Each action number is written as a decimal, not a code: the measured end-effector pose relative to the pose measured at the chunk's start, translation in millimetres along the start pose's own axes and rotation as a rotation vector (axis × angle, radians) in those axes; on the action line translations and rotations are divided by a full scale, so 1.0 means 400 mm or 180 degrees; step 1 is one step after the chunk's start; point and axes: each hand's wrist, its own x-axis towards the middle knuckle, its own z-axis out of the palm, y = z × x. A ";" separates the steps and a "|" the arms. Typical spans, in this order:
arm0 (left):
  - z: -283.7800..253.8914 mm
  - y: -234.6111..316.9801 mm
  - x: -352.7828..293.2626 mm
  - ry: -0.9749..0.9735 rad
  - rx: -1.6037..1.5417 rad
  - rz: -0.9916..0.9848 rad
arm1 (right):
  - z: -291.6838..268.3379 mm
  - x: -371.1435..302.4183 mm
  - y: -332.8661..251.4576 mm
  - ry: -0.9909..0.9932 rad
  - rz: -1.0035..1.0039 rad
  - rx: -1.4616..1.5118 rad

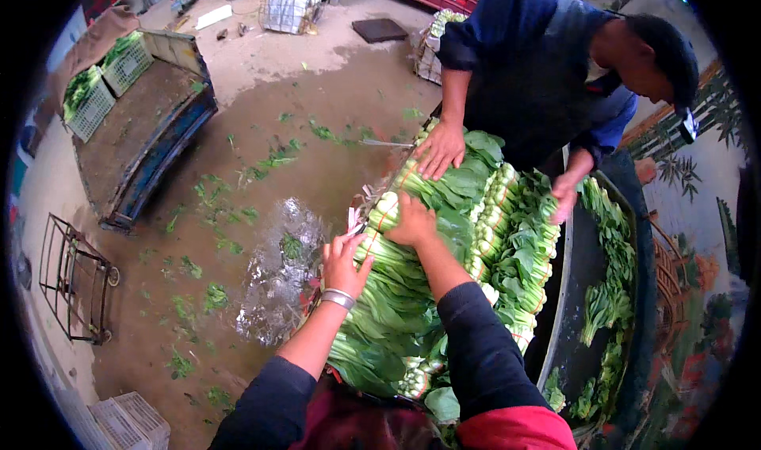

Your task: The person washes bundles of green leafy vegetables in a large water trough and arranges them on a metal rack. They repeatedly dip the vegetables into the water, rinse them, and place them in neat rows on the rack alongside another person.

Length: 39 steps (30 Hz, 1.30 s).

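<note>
Bundles of leafy greens like bok choy, tied with red bands, lie piled in front of me, pale stem ends toward the left edge. My left hand, a silver bangle on its wrist, rests on the stems at that edge with fingers apart. Just beyond it, my right hand lies across a bundle's pale stem ends, fingers stretched and partly hidden. Opposite me, a co-worker in dark clothes and a cap lays one hand on the same pile. Their other hand, blurred, touches greens on the right.
To the right stands a dark trough with more greens inside. A cart bed holding white crates of greens is at far left, above a metal hand trolley. Leaf scraps litter the wet floor. White crates sit at lower left.
</note>
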 end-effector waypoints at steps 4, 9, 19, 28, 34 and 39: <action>-0.014 0.006 0.011 0.0119 -0.0030 0.0079 | 0.035 0.009 0.010 0.0025 -0.0078 0.0476; -0.051 0.011 -0.023 0.0139 -0.0078 0.0151 | 0.060 -0.070 -0.055 0.0227 -0.0234 0.0519; 0.014 -0.048 0.252 -0.0608 0.0252 0.1252 | 0.054 0.027 -0.137 0.0187 -0.0516 0.1365; 0.103 0.040 0.233 -0.1842 0.2424 0.0974 | -0.226 -0.455 0.405 0.1455 -0.1311 0.2248; 0.100 0.072 0.267 -0.2271 0.3331 0.0641 | 0.123 -1.119 1.145 0.3243 0.3024 0.1800; -0.032 0.064 0.045 -0.0924 0.2061 0.1655 | 0.175 -1.132 1.468 0.2547 0.3847 0.1420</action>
